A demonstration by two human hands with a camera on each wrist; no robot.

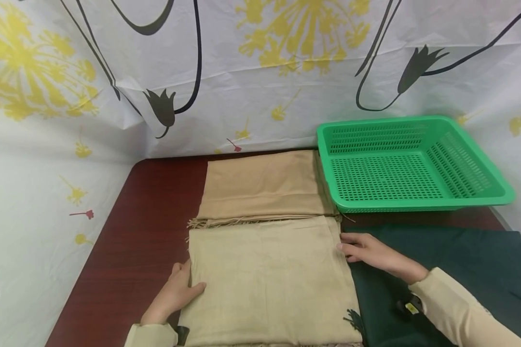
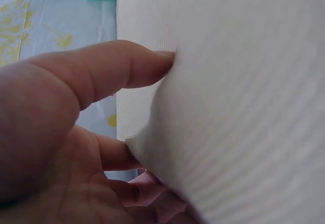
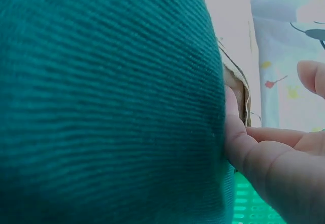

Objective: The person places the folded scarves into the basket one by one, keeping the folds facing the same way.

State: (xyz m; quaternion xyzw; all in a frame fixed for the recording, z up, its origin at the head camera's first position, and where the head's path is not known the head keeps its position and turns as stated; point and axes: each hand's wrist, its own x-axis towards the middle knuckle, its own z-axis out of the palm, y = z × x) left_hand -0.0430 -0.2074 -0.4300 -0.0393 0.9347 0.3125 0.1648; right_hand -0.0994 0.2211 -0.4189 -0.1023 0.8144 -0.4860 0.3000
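A cream folded shawl (image 1: 269, 279) lies flat in front of me on the dark red table. My left hand (image 1: 175, 291) grips its left edge; in the left wrist view the thumb (image 2: 127, 64) presses on top of the cream cloth (image 2: 244, 102) and the fingers are partly hidden under it. At the opposite edge, my right hand (image 1: 373, 253) touches the shawl's upper right side with extended fingers. In the right wrist view its thumb (image 3: 312, 76) stands apart from the cloth. A dark green cloth (image 1: 438, 270) spreads beneath my right forearm.
Behind the cream shawl lies a folded tan shawl (image 1: 265, 185) with a fringed edge. A green plastic basket (image 1: 473, 201) stands at the back right, against the tan shawl's side. Dark red tabletop (image 1: 126, 241) shows on the left. A patterned white sheet (image 1: 226, 106) hangs behind.
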